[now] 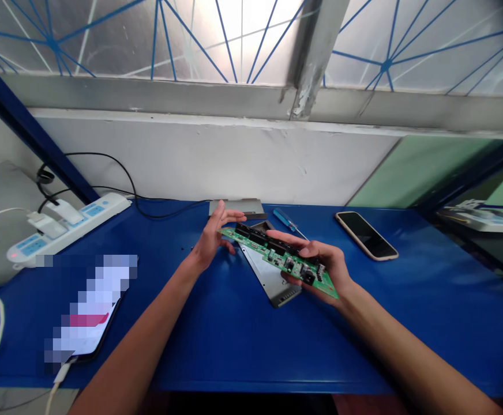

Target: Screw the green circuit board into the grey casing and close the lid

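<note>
The right hand (318, 268) holds the green circuit board (284, 260) up over the blue worktop (229, 351), fingers closed around its right end — its long side runs left to right. The left hand (211, 239) is open, fingers just beside the other end.

Passing room runs along the front edge of the blue desk (234, 351), right of the hands — left hand (210, 239) and right hand (316, 259) with the circuit board (277, 259) sit over a metal plate (269, 282); screwdriver (284, 219), smartphone (366, 235) block back right; power strip (70, 227), blurred phone (89, 305) crowd left.
</note>
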Demonstrator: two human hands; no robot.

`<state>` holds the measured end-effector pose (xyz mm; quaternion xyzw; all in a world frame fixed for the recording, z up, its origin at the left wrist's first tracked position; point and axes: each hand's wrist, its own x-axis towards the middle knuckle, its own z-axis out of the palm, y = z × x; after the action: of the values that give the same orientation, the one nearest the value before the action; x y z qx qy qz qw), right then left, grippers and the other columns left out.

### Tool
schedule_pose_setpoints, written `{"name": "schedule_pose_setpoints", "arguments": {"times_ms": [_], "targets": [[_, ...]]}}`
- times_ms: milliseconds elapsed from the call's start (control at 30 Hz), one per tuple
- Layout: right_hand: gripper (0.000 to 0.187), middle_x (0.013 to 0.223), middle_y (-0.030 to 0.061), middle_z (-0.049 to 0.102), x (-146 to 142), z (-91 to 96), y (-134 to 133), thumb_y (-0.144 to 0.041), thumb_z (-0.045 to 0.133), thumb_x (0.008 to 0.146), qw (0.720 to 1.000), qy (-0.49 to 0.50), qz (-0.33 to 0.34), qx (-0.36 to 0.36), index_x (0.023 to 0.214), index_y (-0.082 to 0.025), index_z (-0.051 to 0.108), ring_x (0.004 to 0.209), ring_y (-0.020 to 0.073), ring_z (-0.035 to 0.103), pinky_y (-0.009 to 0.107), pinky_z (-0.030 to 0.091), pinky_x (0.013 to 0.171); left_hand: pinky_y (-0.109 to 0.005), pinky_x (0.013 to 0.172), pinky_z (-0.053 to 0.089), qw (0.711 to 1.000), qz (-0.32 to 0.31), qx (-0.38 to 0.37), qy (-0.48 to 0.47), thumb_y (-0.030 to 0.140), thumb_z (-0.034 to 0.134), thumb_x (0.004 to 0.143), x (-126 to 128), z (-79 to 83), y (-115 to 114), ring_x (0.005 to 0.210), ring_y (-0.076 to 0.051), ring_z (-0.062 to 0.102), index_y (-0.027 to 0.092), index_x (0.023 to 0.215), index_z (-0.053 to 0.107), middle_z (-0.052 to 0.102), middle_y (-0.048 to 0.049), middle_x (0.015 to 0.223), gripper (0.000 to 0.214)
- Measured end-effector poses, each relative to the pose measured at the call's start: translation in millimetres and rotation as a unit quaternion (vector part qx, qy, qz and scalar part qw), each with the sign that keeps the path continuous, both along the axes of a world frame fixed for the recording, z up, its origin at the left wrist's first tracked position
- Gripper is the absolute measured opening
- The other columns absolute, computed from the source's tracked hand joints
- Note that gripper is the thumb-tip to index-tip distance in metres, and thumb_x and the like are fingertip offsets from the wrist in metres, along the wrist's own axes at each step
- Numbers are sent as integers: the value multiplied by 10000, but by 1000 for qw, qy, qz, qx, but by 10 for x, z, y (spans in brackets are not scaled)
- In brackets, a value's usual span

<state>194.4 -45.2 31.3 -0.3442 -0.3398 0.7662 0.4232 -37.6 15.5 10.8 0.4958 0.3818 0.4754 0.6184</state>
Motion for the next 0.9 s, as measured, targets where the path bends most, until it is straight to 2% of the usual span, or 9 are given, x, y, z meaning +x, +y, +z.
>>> {"name": "schedule_pose_setpoints", "arguments": {"times_ms": [200,300,467,667,833,900], "targets": [[534,1146,118,775,-31,42,-16,-255,529,665,1000,-7,8,-7,1131,-167,776,940,272,729,398,570,793,-293,577,488,995,-16,94,13,856,347,845,7,19,-75,781,-235,676,138,1026,708,730,-151,937,823],[546,1139,124,781,-35,38,-12,-249,542,640,1000,4,9,-13,1121,-156,782,981,274,731,404,561,883,-299,602,491,993,-10,113,19,837,367,848,7,13,-86,804,-240,676,148,1000,721,724,-146,925,790],[568,1290,100,728,-19,30,-15,-253,571,682,999,33,6,-3,1222,-186,735,1065,282,716,432,536,957,-312,660,515,994,-28,108,0,691,475,879,-36,29,-73,864,-248,683,164,1009,736,731,-137,996,602],[602,1248,107,734,30,82,-19,-229,605,711,1000,-14,6,21,1310,-236,658,999,318,734,508,549,897,-317,794,516,980,-67,153,109,464,637,880,-184,114,-31,974,-248,670,196,1078,782,732,-116,1103,364],[570,1073,96,777,51,77,12,-247,750,735,994,-97,-22,54,1293,-247,636,849,275,756,434,579,784,-304,732,499,972,-86,152,158,391,696,848,-257,142,-7,892,-233,671,198,1064,802,745,-115,1054,308],[603,981,87,782,63,65,27,-273,808,730,990,-126,-27,58,1303,-237,622,761,251,753,398,581,718,-311,756,503,970,-93,148,166,387,707,849,-264,131,2,900,-232,675,202,1059,801,745,-119,1065,295]]}}
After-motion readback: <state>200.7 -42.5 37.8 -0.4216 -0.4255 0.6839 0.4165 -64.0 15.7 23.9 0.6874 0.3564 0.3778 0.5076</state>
